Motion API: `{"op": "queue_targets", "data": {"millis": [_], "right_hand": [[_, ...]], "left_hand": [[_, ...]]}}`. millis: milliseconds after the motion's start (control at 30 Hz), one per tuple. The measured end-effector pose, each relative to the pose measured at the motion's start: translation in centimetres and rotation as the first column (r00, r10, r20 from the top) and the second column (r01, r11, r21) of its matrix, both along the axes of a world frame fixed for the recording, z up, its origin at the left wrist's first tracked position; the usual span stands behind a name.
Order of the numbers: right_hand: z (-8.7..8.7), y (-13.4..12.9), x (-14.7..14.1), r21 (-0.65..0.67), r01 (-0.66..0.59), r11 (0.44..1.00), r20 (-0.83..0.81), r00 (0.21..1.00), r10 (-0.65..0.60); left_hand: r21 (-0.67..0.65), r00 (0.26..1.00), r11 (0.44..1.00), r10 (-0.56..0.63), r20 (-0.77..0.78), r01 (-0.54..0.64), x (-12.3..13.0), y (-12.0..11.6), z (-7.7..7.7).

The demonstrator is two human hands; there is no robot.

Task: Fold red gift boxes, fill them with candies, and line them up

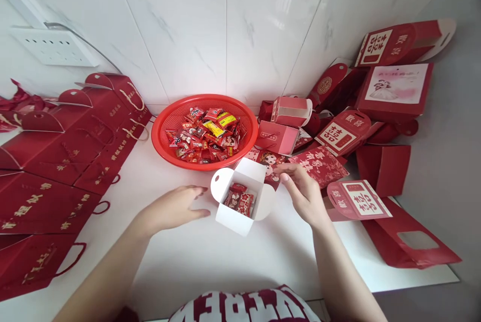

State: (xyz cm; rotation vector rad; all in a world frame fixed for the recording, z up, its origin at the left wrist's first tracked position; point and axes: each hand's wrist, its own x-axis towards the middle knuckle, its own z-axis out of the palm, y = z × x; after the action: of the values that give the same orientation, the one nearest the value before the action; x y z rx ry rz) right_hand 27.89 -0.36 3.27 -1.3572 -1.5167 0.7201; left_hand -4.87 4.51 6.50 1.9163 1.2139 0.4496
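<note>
A small white-lined box [235,219] stands on the white table with its flaps spread, and red-wrapped sweets [239,200] lie inside it. Just left of the box is my left hand [175,210], fingers apart and holding nothing. My right hand [302,189] hovers to the right of the box, near its right flap, with thumb and fingers apart and nothing between them. Behind the box sits a red plastic basket [160,144] with many red and yellow wrapped sweets [210,136].
Red gift boxes with rope handles [67,162] line the left side. A pile of red boxes [336,136] and a patterned red packet [319,167] lie at the right. Behind are a tiled wall [195,31] and a socket strip [54,46].
</note>
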Motion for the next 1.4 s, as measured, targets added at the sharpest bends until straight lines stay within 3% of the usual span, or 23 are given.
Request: {"op": "queue_targets", "data": {"millis": [100,233,300,400,500,600,667,733,833,933,1100,1267,1400], "right_hand": [[-2.2,0.9,-0.6,-0.036,-0.196,0.98,-0.305,0.936,0.176],[-3.2,0.7,-1.2,0.046,-0.312,0.949,-0.422,0.855,0.302],[-3.1,0.2,-1.3,0.095,-0.322,0.942,-0.405,0.852,0.332],[-2.6,-0.5,-1.5,0.128,-0.369,0.92,-0.311,0.866,0.391],[-2.1,-0.7,-1.7,0.102,-0.494,0.863,-0.16,0.848,0.505],[-1.8,-0.6,-2.1,0.091,-0.588,0.804,-0.035,0.805,0.592],[-1.9,-0.6,-2.4,0.093,-0.582,0.808,0.008,0.812,0.584],[-2.3,-0.7,-3.0,0.083,-0.524,0.848,0.02,0.851,0.524],[-2.9,-1.0,-4.0,0.093,-0.396,0.914,0.01,0.918,0.397],[-3.5,-1.2,-4.9,0.115,-0.32,0.94,-0.012,0.946,0.323],[-4.0,-1.3,-5.3,0.034,-0.39,0.92,-0.089,0.916,0.392],[-4.2,-1.4,-5.2,-0.035,-0.467,0.883,-0.011,0.884,0.467],[-4.3,-1.4,-5.4,-0.033,-0.458,0.888,0.007,0.889,0.458]], "left_hand": [[-0.152,0.987,0.976,-0.153,0.045,0.158,1.2,-1.1,-1.9],[-0.252,0.96,0.948,-0.129,0.247,0.193,2.7,-2.2,-3.3],[-0.263,0.934,0.949,-0.074,0.349,0.173,3.1,-2.4,-4.0],[-0.256,0.902,0.966,0.073,0.426,0.042,3.6,-2.4,-5.0],[-0.259,0.882,0.963,0.189,0.432,-0.079,4.1,-2.3,-5.6],[-0.288,0.84,0.951,0.243,0.484,-0.11,4.7,-2.3,-6.1],[-0.286,0.804,0.951,0.261,0.535,-0.118,4.9,-2.4,-6.6],[-0.253,0.786,0.959,0.253,0.564,-0.128,5.1,-2.6,-7.1],[-0.183,0.8,0.973,0.219,0.558,-0.138,5.1,-2.7,-7.5],[-0.124,0.822,0.986,0.164,0.545,-0.115,4.9,-2.7,-7.6],[-0.089,0.823,0.995,0.089,0.561,-0.046,4.3,-2.7,-7.6],[-0.045,0.809,0.994,-0.057,0.586,0.102,4.0,-2.6,-7.9],[-0.009,0.82,0.995,-0.077,0.567,0.1,4.1,-2.7,-7.6]]}}
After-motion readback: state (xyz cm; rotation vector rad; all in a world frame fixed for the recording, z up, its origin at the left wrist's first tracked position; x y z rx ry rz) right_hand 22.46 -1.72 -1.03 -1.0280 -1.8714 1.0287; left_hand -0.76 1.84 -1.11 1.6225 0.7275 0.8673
